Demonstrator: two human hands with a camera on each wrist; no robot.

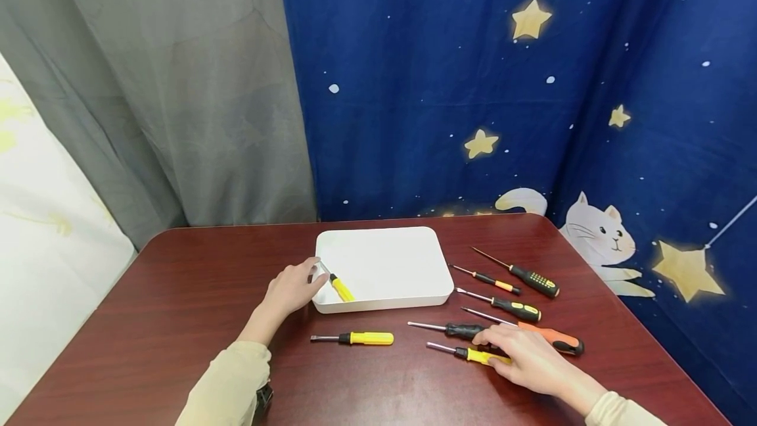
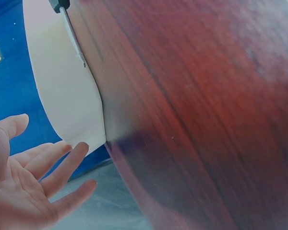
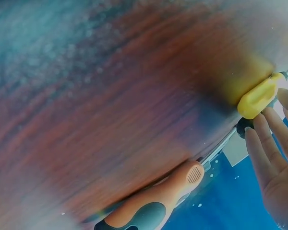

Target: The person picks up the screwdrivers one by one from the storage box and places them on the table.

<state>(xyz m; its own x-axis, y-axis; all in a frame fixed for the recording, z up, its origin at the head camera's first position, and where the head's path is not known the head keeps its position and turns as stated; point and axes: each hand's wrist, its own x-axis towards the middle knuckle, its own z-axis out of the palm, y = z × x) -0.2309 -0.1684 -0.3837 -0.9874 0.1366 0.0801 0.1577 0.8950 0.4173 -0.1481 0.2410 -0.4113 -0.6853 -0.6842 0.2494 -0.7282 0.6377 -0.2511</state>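
Observation:
My left hand (image 1: 294, 286) is at the left side of a white tray (image 1: 384, 248), its fingers loosely spread near the rim in the left wrist view. A yellow-handled screwdriver (image 1: 342, 288) leans inside the tray, close to that hand's fingertips. Over on the right, my right hand (image 1: 526, 358) reaches low around the handle of another yellow screwdriver (image 1: 473, 354), thumb on its near side. Its fingers (image 3: 265, 141) look fairly straight beside the yellow handle (image 3: 261, 97). The black-handled screwdriver (image 1: 464, 330) lies just beyond, partly hidden by that hand.
A third yellow screwdriver (image 1: 369, 338) lies in front of the tray. Right of the tray are an orange-handled screwdriver (image 1: 552, 335) and several with black handles, such as the yellow-dotted one (image 1: 535, 280). Curtains (image 1: 414, 84) hang behind the brown table (image 1: 195, 294).

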